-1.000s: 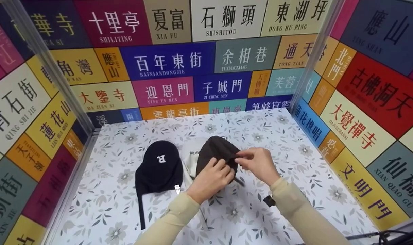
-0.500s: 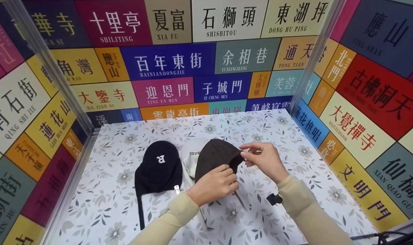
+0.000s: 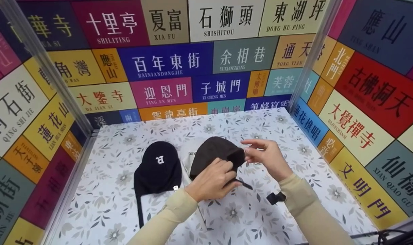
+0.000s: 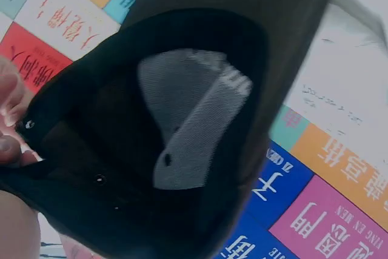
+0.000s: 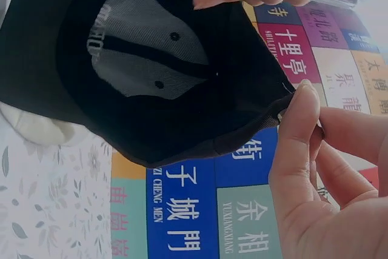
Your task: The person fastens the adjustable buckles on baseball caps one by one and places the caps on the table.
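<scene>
A dark brown baseball cap (image 3: 211, 151) is held up over the table, its hollow inside facing me in both wrist views. My left hand (image 3: 214, 180) grips the cap's rear edge with bent fingers; a narrow strap (image 3: 244, 184) sticks out beside it. My right hand (image 3: 267, 158) pinches the edge on the other side between thumb and fingertips, most plainly in the right wrist view, where the right thumb (image 5: 301, 104) lies on the rim. Inside the cap a pale mesh lining (image 4: 200, 119) shows. The strap's fastening is partly hidden by my fingers.
A black cap (image 3: 160, 170) with a white letter lies to the left, its strap trailing towards me. Behind the brown cap, a white cap (image 3: 187, 154) is mostly covered. Printed wall panels (image 3: 165, 63) enclose the floral table (image 3: 114, 190) at the back and sides.
The brown cap has turned so its opening shows more. My right hand has shifted slightly right along its edge. The left hand dipped, then rose a little, and the strap now points out to the right.
</scene>
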{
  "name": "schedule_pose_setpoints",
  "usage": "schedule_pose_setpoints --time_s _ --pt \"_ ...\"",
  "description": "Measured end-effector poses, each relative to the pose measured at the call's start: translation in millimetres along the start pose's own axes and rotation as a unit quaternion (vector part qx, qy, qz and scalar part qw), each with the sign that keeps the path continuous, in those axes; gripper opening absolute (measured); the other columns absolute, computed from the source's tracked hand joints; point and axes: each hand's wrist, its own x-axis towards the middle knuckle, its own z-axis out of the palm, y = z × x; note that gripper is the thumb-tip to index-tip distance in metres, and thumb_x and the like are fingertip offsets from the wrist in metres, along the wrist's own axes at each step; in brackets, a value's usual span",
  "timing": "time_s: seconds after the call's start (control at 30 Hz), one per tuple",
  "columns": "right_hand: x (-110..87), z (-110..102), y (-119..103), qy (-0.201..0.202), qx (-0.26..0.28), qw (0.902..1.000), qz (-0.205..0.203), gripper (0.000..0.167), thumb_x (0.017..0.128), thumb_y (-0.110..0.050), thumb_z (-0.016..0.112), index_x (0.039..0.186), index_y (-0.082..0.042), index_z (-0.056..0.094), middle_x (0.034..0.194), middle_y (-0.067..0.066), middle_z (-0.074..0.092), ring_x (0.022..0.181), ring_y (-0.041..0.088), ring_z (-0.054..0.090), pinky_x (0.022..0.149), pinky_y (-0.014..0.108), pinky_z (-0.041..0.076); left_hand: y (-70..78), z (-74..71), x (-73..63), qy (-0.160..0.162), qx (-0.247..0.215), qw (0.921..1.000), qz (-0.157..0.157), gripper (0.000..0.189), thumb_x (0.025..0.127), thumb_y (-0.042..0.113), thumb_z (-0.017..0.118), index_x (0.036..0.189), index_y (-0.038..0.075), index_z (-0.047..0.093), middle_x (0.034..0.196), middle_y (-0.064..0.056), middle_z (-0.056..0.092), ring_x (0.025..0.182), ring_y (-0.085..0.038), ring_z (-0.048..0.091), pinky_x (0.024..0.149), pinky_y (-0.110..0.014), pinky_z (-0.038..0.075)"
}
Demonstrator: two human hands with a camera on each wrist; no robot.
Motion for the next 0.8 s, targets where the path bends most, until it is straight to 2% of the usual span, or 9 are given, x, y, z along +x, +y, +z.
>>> schedule_pose_setpoints --time_s 0.1,0.23,0.43,0.63,0.7,0.8 --pt "0.3 -2.7 -0.6 -0.004 0.006 1.0000 -0.001 0.033 0.095 -0.013 0.071 0.126 -0.004 0.069 0.096 0.027 0.062 0.081 0.038 0.069 0.076 0.049 0.058 -0.8 -6.2 6.0 0.015 -0.016 0.9997 -0.010 0.027 0.101 0.031 0.059 0.079 0.015 0.060 0.080 0.001 0.043 0.070 -0.017 0.045 0.077 -0.034 0.039" --pt "0.0 -5.6 0.5 -0.009 0.002 0.9999 -0.005 0.036 0.094 -0.017 0.072 0.128 -0.005 0.068 0.096 0.025 0.062 0.083 0.042 0.067 0.075 0.045 0.059 -1.4 -14.8 9.5 0.018 -0.050 0.9980 -0.035 0.021 0.102 0.028 0.058 0.085 0.015 0.062 0.083 0.003 0.049 0.073 -0.014 0.049 0.076 -0.032 0.040" --pt "-1.1 -7.5 2.8 -0.017 0.001 0.9999 0.000 0.037 0.094 -0.020 0.072 0.129 -0.006 0.067 0.096 0.023 0.063 0.081 0.035 0.066 0.073 0.042 0.058 -0.3 -21.2 9.7 -0.012 -0.111 0.9915 -0.067 0.012 0.097 0.022 0.068 0.096 0.015 0.059 0.088 0.007 0.055 0.077 -0.009 0.052 0.072 -0.029 0.041" --pt "0.7 -5.1 3.1 -0.016 0.011 0.9998 0.005 0.033 0.095 -0.016 0.071 0.126 -0.007 0.069 0.094 0.020 0.064 0.078 0.030 0.065 0.069 0.040 0.057 1.9 -27.0 13.3 -0.055 -0.139 0.9826 -0.111 0.032 0.097 0.018 0.067 0.127 0.014 0.058 0.101 0.005 0.065 0.084 -0.007 0.058 0.072 -0.030 0.045" --pt "1.2 -3.5 3.4 -0.016 0.020 0.9996 0.009 0.031 0.095 -0.012 0.070 0.125 -0.006 0.069 0.093 0.018 0.064 0.076 0.027 0.064 0.066 0.036 0.057 2.0 -28.7 14.9 -0.053 -0.144 0.9805 -0.123 0.038 0.097 0.017 0.067 0.133 0.012 0.058 0.105 0.002 0.069 0.085 -0.008 0.061 0.074 -0.030 0.049" --pt "1.6 -0.8 3.1 -0.016 0.038 0.9990 0.015 0.030 0.095 -0.006 0.067 0.125 -0.003 0.068 0.091 0.015 0.064 0.073 0.023 0.063 0.064 0.031 0.055 1.2 -29.8 17.6 -0.030 -0.162 0.9758 -0.143 0.033 0.096 0.016 0.069 0.128 0.011 0.065 0.110 0.002 0.072 0.091 -0.009 0.067 0.080 -0.027 0.053"
